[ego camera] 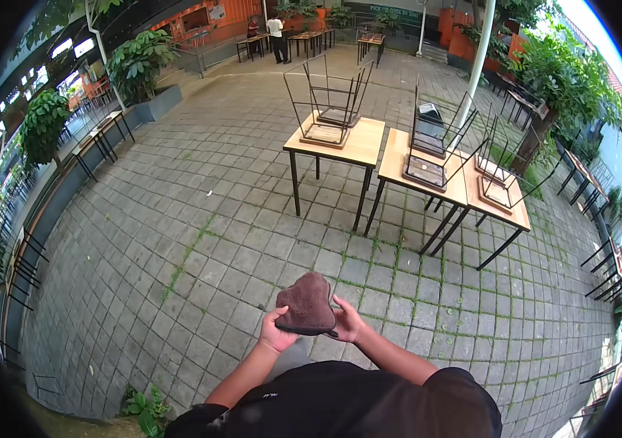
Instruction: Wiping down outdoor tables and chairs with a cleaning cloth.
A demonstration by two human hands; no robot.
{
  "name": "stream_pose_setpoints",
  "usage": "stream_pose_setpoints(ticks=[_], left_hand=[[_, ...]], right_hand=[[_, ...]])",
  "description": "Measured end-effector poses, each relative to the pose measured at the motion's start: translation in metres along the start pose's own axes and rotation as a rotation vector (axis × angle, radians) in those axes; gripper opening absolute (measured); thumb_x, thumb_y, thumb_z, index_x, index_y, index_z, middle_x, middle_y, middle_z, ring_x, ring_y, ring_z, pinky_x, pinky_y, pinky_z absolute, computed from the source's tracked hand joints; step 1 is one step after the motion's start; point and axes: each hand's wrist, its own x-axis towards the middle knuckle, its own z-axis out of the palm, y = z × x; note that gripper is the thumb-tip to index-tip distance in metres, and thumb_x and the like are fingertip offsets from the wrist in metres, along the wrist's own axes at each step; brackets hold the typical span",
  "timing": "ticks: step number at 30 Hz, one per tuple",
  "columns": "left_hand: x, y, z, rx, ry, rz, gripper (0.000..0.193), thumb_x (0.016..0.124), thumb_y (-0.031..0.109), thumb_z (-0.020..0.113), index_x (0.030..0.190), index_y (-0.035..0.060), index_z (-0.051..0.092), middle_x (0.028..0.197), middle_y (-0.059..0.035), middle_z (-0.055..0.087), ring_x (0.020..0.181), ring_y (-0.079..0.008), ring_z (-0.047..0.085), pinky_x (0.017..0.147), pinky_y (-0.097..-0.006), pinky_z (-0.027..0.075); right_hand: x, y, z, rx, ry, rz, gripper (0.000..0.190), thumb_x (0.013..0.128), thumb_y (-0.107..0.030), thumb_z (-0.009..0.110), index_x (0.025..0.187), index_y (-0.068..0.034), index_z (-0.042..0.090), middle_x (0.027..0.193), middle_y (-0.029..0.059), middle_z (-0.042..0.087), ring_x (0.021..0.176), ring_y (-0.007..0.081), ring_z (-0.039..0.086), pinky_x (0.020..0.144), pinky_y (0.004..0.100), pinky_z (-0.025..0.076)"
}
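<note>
A folded brown cloth [306, 302] with a dark edge is held out in front of my body, above the paving. My left hand [279, 330] grips its left side, thumb on top and fingers underneath. At the cloth's right side is my right hand [348, 320], thumb raised along the edge and the other fingers partly hidden behind the cloth. The cloth looks soft and fleecy, bundled into a rounded pad.
Ahead stand wooden-topped tables [368, 139] with upturned stools [326, 134] on them. A black container [429, 116] sits among the stools. Grey paving [223, 219] has grass in its joints. A white pole [475, 71] rises behind the tables. Two people [276, 38] are far off.
</note>
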Motion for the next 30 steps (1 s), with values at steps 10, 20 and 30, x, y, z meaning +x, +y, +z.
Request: stream_pose_setpoints(ticks=[10,20,30], left_hand=[[0.168,0.133,-0.053,0.992,0.166,0.057,0.054,0.102,0.008,0.069,0.153,0.0031,0.054,0.146,-0.01,0.067,0.133,-0.0216,0.065,0.115,-0.0395,0.05],[0.343,0.222,0.019,0.462,-0.08,-0.381,0.05,0.107,0.017,0.07,0.152,0.0088,0.051,0.139,-0.0075,0.071,0.125,-0.0213,0.07,0.105,-0.0403,0.057],[0.547,0.227,0.033,1.028,0.121,-0.135,0.053,0.107,0.004,0.066,0.155,0.0065,0.044,0.119,-0.0196,0.077,0.1,-0.0224,0.077,0.083,-0.0373,0.062]], right_hand=[[0.154,-0.117,0.003,-1.211,0.686,-0.76,0.035,0.111,-0.019,0.064,0.142,-0.003,0.064,0.12,0.0059,0.075,0.107,0.0152,0.069,0.099,0.0364,0.057],[0.186,-0.245,0.109,-0.942,0.59,-0.917,0.036,0.112,-0.018,0.063,0.143,-0.001,0.06,0.123,0.0043,0.073,0.109,0.0127,0.069,0.099,0.0325,0.057],[0.241,-0.429,0.027,-0.871,0.889,-1.107,0.036,0.11,-0.013,0.063,0.145,-0.002,0.06,0.127,0.0071,0.072,0.113,0.0171,0.067,0.102,0.0346,0.054]])
